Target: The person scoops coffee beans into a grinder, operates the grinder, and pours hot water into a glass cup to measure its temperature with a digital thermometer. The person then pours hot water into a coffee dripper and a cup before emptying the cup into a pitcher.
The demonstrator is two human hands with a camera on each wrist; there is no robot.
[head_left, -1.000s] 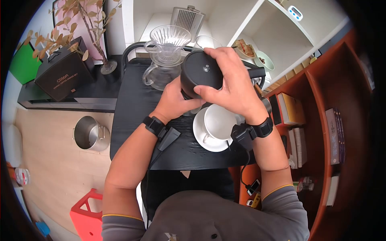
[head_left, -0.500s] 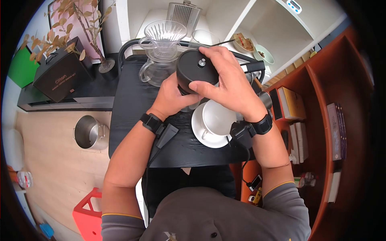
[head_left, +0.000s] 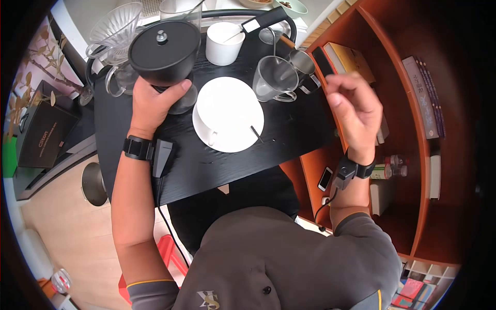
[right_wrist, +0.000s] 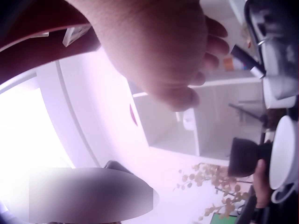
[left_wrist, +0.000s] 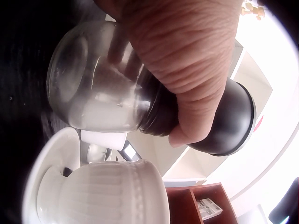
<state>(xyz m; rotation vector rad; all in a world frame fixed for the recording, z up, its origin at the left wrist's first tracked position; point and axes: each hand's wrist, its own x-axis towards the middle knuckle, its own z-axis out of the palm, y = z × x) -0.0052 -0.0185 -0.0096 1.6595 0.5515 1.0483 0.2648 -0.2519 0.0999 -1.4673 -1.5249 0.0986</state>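
My left hand (head_left: pixel 154 101) grips a black grinder (head_left: pixel 164 49) around its waist and holds it upright above the black table (head_left: pixel 206 165). In the left wrist view my fingers (left_wrist: pixel 187 60) wrap the neck where the black top meets the clear glass jar (left_wrist: pixel 93 88). A white cup (head_left: pixel 227 111) on its saucer (head_left: pixel 201 130) stands just right of the grinder; the same cup (left_wrist: pixel 117 196) shows below the jar. My right hand (head_left: pixel 352 103) hangs in the air past the table's right edge, fingers loosely curled, holding nothing.
A glass dripper on a carafe (head_left: pixel 111 36) stands behind the grinder. A white mug with a spoon (head_left: pixel 223 44), a glass cup (head_left: pixel 273 77) and a metal cup (head_left: pixel 302 64) sit at the back. A red-brown bookshelf (head_left: pixel 413 77) is on the right, a metal pot (head_left: pixel 93 183) on the floor.
My right hand has come off the grinder's lid and swung right, away from the table. My left hand still holds the grinder. The head view has tilted down.
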